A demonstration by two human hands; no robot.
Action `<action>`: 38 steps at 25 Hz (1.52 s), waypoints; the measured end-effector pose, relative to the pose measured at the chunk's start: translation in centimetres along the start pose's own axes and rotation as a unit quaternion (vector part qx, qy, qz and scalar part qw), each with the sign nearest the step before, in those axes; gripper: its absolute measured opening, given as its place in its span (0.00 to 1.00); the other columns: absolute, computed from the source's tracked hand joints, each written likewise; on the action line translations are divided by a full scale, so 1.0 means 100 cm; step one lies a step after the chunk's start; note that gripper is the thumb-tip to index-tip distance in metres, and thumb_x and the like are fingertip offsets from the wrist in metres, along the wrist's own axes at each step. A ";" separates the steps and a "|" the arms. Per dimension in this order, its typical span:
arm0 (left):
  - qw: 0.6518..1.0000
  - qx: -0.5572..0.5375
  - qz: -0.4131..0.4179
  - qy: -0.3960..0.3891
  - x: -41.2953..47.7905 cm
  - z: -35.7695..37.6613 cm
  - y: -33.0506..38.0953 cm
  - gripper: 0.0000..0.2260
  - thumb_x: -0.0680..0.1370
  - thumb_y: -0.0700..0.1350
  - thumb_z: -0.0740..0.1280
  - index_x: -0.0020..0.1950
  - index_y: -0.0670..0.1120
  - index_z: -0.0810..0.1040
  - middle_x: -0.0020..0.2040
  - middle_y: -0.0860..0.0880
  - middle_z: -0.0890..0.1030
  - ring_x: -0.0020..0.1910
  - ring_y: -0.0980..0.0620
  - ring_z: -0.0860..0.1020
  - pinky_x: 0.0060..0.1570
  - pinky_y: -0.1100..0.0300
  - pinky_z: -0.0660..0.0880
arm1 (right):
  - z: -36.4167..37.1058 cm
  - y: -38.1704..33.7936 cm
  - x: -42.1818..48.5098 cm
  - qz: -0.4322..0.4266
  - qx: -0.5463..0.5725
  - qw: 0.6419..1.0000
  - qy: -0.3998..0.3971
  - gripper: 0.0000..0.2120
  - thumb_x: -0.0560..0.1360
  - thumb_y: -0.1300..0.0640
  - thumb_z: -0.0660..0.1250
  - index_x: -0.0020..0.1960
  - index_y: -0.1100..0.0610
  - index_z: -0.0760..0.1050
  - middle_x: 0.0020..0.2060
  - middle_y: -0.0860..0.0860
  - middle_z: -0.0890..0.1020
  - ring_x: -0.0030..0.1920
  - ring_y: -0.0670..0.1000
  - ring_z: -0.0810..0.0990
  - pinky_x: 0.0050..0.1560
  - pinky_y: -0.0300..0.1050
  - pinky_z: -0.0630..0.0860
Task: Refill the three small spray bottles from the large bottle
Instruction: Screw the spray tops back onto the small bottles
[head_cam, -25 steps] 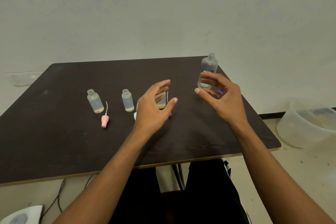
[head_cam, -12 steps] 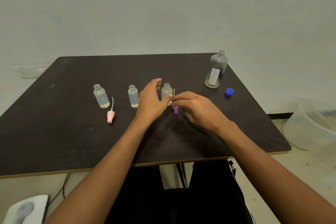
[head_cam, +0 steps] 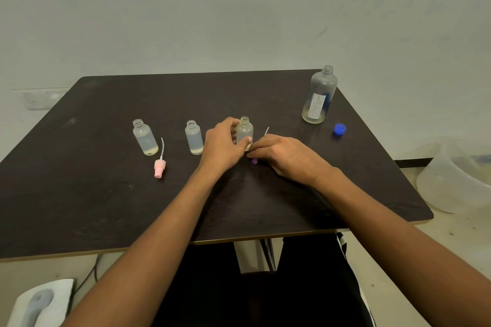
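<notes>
Holding: my left hand (head_cam: 223, 146) wraps its fingers round the third small bottle (head_cam: 245, 131), upright and uncapped at frame centre, thumb across its front.
Right hand: my right hand (head_cam: 284, 156) sits just beside it, fingers curled down, pinching the purple sprayer (head_cam: 254, 161) on the surface (head_cam: 106, 207).
Left of centre: I see the first small bottle (head_cam: 144, 138) and second small bottle (head_cam: 194, 138), both open; the pink sprayer (head_cam: 160, 167) lies between them.
Upper right: large bottle (head_cam: 318, 98), uncapped, with the blue cap (head_cam: 339, 129) near it.
</notes>
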State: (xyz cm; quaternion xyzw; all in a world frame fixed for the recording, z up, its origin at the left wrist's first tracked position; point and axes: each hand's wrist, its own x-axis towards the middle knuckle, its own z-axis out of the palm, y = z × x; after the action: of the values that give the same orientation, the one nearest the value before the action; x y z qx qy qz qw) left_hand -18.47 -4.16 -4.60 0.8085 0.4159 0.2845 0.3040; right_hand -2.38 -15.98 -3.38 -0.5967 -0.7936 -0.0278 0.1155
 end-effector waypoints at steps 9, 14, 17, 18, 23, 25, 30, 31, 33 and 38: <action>0.996 -0.075 0.024 0.034 -0.006 -0.010 0.003 0.19 0.74 0.48 0.81 0.63 0.48 0.84 0.54 0.54 0.87 0.52 0.60 0.84 0.57 0.61 0.83 | -0.057 -0.001 -0.009 0.072 0.127 0.972 0.184 0.14 0.78 0.57 0.76 0.63 0.53 0.85 0.57 0.45 0.87 0.58 0.42 0.85 0.65 0.35 0.78; 0.991 -0.128 0.032 0.030 -0.018 -0.019 0.016 0.20 0.74 0.50 0.81 0.64 0.50 0.84 0.54 0.56 0.87 0.51 0.63 0.85 0.57 0.60 0.83 | -0.106 -0.009 -0.001 0.106 0.265 0.906 0.312 0.15 0.76 0.57 0.79 0.62 0.58 0.85 0.55 0.45 0.88 0.56 0.42 0.87 0.62 0.38 0.81; 0.988 -0.145 0.047 0.033 -0.025 -0.025 0.024 0.20 0.75 0.50 0.81 0.65 0.50 0.83 0.55 0.56 0.87 0.52 0.63 0.85 0.56 0.63 0.83 | -0.127 -0.016 0.007 0.092 0.319 0.876 0.351 0.16 0.75 0.57 0.80 0.60 0.61 0.84 0.53 0.52 0.89 0.54 0.50 0.88 0.61 0.46 0.83; 0.987 -0.149 0.053 0.035 -0.026 -0.028 0.026 0.20 0.75 0.50 0.81 0.66 0.50 0.83 0.55 0.56 0.87 0.53 0.61 0.85 0.56 0.63 0.83 | -0.132 -0.019 0.009 0.084 0.338 0.867 0.356 0.16 0.75 0.57 0.80 0.60 0.62 0.84 0.53 0.53 0.89 0.54 0.51 0.89 0.61 0.48 0.83; 0.984 -0.156 0.072 0.041 -0.034 -0.037 0.033 0.19 0.75 0.50 0.80 0.65 0.51 0.84 0.56 0.57 0.86 0.55 0.59 0.84 0.53 0.67 0.82 | -0.138 -0.025 0.021 0.073 0.371 0.858 0.349 0.15 0.75 0.58 0.80 0.59 0.62 0.84 0.52 0.54 0.89 0.54 0.53 0.89 0.61 0.49 0.84; 0.984 -0.156 0.076 0.043 -0.036 -0.039 0.033 0.19 0.75 0.51 0.80 0.65 0.51 0.84 0.56 0.57 0.86 0.55 0.59 0.84 0.51 0.68 0.82 | -0.134 -0.026 0.023 0.080 0.381 0.856 0.340 0.15 0.75 0.58 0.80 0.58 0.62 0.84 0.52 0.54 0.89 0.54 0.53 0.89 0.61 0.49 0.84; 0.983 -0.165 0.075 0.043 -0.041 -0.041 0.035 0.18 0.75 0.51 0.81 0.63 0.53 0.84 0.55 0.60 0.85 0.56 0.61 0.83 0.49 0.67 0.82 | -0.118 -0.025 0.022 0.088 0.388 0.870 0.292 0.15 0.75 0.58 0.80 0.59 0.62 0.84 0.52 0.51 0.89 0.53 0.49 0.89 0.59 0.45 0.84; 0.983 -0.162 0.075 0.044 -0.042 -0.041 0.035 0.18 0.75 0.51 0.81 0.63 0.54 0.83 0.55 0.61 0.85 0.55 0.62 0.83 0.52 0.62 0.83 | -0.113 -0.024 0.022 0.090 0.388 0.873 0.280 0.15 0.75 0.58 0.80 0.59 0.61 0.84 0.52 0.51 0.89 0.54 0.49 0.89 0.59 0.44 0.84; 0.984 -0.157 0.074 0.047 -0.043 -0.042 0.036 0.18 0.75 0.52 0.80 0.63 0.55 0.83 0.55 0.61 0.85 0.56 0.63 0.83 0.56 0.56 0.84 | -0.106 -0.024 0.020 0.097 0.383 0.883 0.254 0.15 0.75 0.58 0.80 0.60 0.60 0.84 0.52 0.50 0.89 0.54 0.48 0.88 0.60 0.43 0.83; 0.983 -0.155 0.084 0.048 -0.047 -0.045 0.038 0.18 0.75 0.52 0.80 0.64 0.56 0.82 0.56 0.60 0.85 0.57 0.61 0.82 0.57 0.51 0.84 | -0.095 -0.022 0.020 0.111 0.381 0.891 0.219 0.15 0.76 0.58 0.79 0.61 0.59 0.84 0.53 0.50 0.89 0.56 0.47 0.88 0.61 0.44 0.83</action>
State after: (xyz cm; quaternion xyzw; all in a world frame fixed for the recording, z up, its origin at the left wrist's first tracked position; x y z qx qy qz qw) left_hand -22.08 -8.73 0.08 0.7690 0.3116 0.4082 0.3808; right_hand -3.60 -16.48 6.52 -0.5702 -0.6264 0.1600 0.5069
